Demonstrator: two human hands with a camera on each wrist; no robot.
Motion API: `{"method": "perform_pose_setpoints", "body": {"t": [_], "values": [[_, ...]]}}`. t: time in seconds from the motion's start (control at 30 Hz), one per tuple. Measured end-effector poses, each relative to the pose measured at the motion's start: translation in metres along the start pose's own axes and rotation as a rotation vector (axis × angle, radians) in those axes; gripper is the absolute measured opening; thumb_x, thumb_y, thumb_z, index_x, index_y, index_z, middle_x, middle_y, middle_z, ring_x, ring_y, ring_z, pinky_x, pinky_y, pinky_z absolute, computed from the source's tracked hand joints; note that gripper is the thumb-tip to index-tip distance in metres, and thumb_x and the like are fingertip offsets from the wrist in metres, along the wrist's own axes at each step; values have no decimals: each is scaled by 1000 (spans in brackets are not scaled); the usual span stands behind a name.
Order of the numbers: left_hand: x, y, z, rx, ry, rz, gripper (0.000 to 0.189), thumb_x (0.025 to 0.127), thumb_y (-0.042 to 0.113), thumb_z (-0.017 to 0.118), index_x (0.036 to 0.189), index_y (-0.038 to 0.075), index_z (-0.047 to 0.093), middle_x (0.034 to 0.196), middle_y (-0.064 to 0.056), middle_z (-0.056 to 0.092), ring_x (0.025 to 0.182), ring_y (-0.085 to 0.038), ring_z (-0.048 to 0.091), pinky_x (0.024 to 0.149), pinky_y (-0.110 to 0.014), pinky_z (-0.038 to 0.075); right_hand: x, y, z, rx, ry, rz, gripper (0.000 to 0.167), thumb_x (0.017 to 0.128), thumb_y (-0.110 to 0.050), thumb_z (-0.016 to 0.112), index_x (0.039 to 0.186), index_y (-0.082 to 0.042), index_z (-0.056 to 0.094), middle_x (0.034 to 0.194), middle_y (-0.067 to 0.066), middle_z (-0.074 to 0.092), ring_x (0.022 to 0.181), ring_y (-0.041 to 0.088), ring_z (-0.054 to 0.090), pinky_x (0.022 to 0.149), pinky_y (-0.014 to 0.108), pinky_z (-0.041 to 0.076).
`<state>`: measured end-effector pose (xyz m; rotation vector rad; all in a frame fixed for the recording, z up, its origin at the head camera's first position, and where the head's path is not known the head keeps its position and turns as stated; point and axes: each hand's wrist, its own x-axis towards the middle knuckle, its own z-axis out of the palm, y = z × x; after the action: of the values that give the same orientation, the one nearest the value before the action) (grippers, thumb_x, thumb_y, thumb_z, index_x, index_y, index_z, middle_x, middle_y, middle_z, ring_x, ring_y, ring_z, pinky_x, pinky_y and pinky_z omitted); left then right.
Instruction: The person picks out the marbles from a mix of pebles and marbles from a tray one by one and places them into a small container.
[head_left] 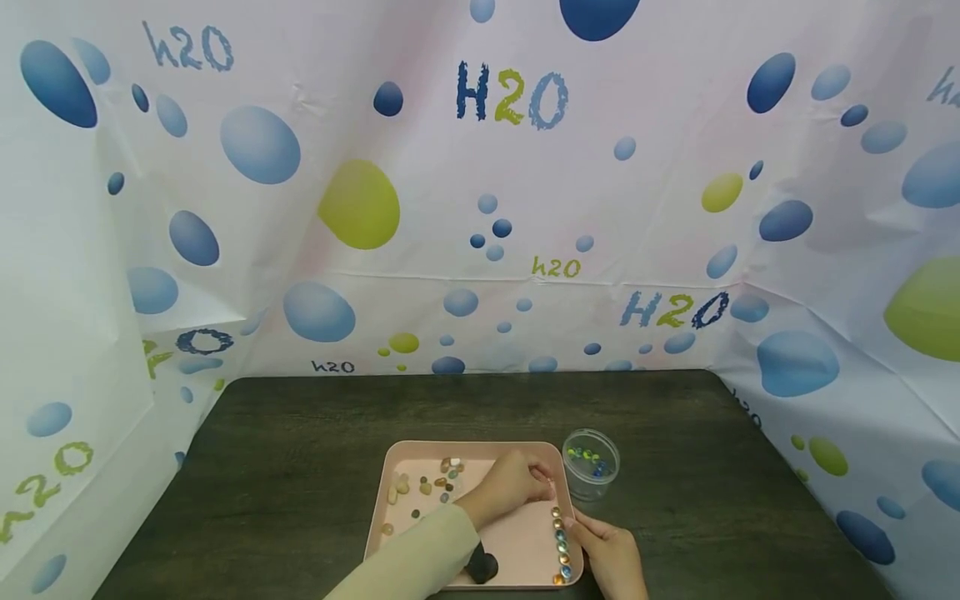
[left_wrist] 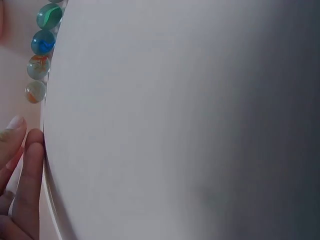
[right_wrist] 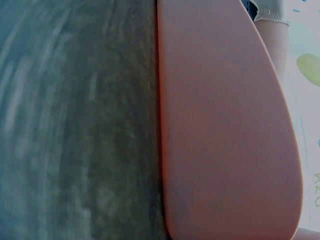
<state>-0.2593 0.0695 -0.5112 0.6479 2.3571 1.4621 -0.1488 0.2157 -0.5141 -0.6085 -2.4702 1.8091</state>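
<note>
In the head view a pink tray (head_left: 517, 546) lies on the table. My left hand (head_left: 510, 483) reaches across it to the far right corner, fingertips bent down by the inner wall. The left wrist view has its thumb and fingers (left_wrist: 31, 170) apart, just past the end marble (left_wrist: 35, 92) of a row. That row of glass marbles (head_left: 561, 537), orange and blue-green, runs along the tray's right side. My right hand (head_left: 613, 557) holds the right rim, thumb side over the edge beside the marbles. Only the tray's outer wall (right_wrist: 230, 125) fills the right wrist view.
Right of the tray's far corner stands a clear round tub (head_left: 591, 487) with green and blue marbles. Several small pebbles (head_left: 425, 486) are scattered over the tray's left half. A dark wooden table (head_left: 285, 475) surrounds the tray, with a printed curtain (head_left: 420, 250) behind.
</note>
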Motion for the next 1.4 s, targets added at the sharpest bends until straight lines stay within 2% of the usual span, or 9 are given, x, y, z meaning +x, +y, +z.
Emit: {"method": "perform_pose_setpoints", "body": {"t": [0.1,0.17,0.3,0.43,0.67,0.83,1.03,1.17,1.4], "values": [[2,0,1,-20,10,5,17,81,1,76,98,0,76,76,-4,74,61,0,56,56,-14,45,0,0,1,14,10,-6,43,89,-23,73,116,9,68,107,26,72,98,26,70,77,36,60],[4,-2,2,-24,24,11,14,82,1,76,95,-1,76,75,-4,73,61,0,56,55,-14,45,1,1,2,24,7,-12,44,89,-24,74,116,10,68,107,27,72,98,28,71,77,36,60],[8,-8,3,11,120,14,5,84,3,76,88,1,74,73,-2,70,61,-1,55,55,-17,46,1,2,3,28,0,-19,44,89,-25,74,117,9,68,106,27,72,100,32,71,77,36,60],[13,-13,3,72,216,17,5,84,4,76,88,3,74,77,-3,71,65,-2,55,58,-19,47,1,2,3,33,4,-18,43,90,-23,74,117,9,67,107,27,71,102,34,70,79,37,60],[14,-11,0,84,269,30,8,84,1,73,92,0,74,80,-7,73,65,-4,57,58,-19,48,2,-1,3,14,12,-10,43,90,-27,74,116,7,69,110,27,71,104,37,70,80,41,60],[13,-9,0,121,257,27,11,85,4,75,95,1,77,87,-9,76,69,-6,63,59,-19,49,2,-1,2,18,14,-16,42,90,-25,74,116,7,69,109,27,71,104,36,70,80,40,60],[13,-9,2,126,178,49,6,84,7,78,89,4,80,85,-6,77,66,-1,61,57,-17,48,2,0,3,87,-11,-1,43,91,-21,72,118,11,66,107,27,72,96,25,71,73,32,61],[12,-10,4,116,125,51,5,83,8,79,88,7,81,87,-4,78,65,2,59,57,-16,48,1,1,3,74,-6,-6,43,91,-22,73,118,10,66,107,26,72,96,26,71,73,32,60],[12,-7,7,162,89,83,7,83,8,78,90,7,81,89,-4,79,67,2,63,59,-15,48,1,3,2,54,12,-3,41,90,-22,73,116,9,68,107,26,72,99,28,71,76,33,60]]}}
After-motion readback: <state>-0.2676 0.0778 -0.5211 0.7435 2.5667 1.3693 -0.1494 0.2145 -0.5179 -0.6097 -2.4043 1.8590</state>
